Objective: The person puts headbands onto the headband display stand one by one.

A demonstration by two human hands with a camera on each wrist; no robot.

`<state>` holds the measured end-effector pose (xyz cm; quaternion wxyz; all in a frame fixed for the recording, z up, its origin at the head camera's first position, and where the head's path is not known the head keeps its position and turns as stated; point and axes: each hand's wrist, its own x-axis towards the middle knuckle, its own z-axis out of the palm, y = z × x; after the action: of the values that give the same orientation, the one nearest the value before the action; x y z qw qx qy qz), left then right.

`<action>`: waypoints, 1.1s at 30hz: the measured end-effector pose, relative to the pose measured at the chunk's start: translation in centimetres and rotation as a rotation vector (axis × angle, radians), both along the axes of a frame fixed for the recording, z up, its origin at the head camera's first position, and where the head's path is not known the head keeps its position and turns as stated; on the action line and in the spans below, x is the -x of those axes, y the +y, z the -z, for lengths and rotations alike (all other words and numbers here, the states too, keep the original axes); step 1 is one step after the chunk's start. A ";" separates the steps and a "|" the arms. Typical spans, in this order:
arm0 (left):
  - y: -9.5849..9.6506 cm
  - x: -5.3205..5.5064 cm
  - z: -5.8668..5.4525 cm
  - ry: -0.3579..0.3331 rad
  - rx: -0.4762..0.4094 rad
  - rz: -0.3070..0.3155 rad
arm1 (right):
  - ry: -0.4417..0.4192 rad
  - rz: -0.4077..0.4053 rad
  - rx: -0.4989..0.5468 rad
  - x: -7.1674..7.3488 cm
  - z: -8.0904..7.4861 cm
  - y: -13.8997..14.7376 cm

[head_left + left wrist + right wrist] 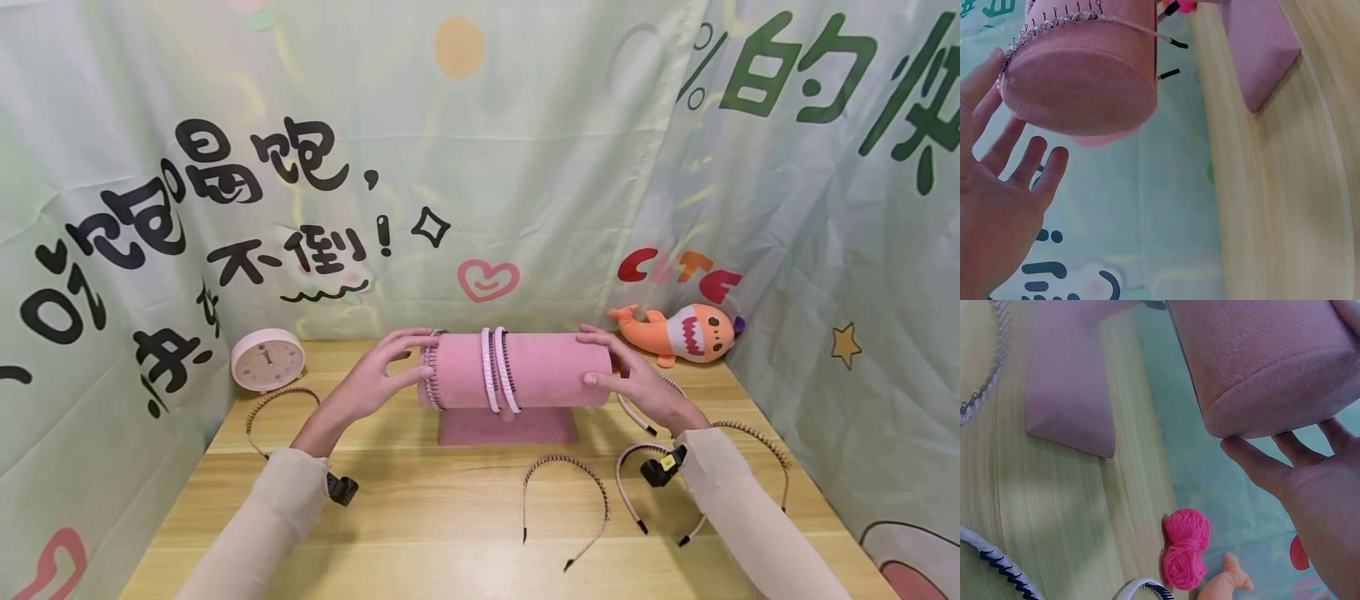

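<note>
Across the wooden table (420,533), the biggest thing in front of me is the pink stand (551,367), its base on the tabletop and its roll lying level. I hold that roll at both ends, each grip spread wide: left hand (375,379) at the beaded end, right hand (641,383) at the bare end, thumbs in front and fingers reaching over. By my judgement, the work is partly done. Two white headbands (489,371) sit side by side around the middle, and a beaded headband (432,392) circles the left end. At least five loose headbands (562,457) lie off the roll: one left, one in front, the rest around my right arm.
</note>
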<state>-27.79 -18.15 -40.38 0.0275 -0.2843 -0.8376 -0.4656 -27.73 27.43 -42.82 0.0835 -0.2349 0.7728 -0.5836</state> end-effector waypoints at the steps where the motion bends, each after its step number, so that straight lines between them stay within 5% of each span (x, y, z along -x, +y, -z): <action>1: 0.2 0.1 0.0 0.003 0.006 -0.004 | 0.001 0.000 0.000 0.0 0.0 0.0; 22: 4.3 1.2 -0.2 0.041 0.074 -0.019 | 0.001 0.011 -0.010 -0.1 0.0 0.0; 33: 5.7 1.5 -0.5 0.170 0.140 -0.034 | 0.010 0.019 -0.033 -0.2 0.0 0.1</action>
<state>-29.32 -12.50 -39.93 0.0865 -0.3101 -0.8674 -0.3796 -27.58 27.51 -42.78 0.0781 -0.2292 0.7849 -0.5703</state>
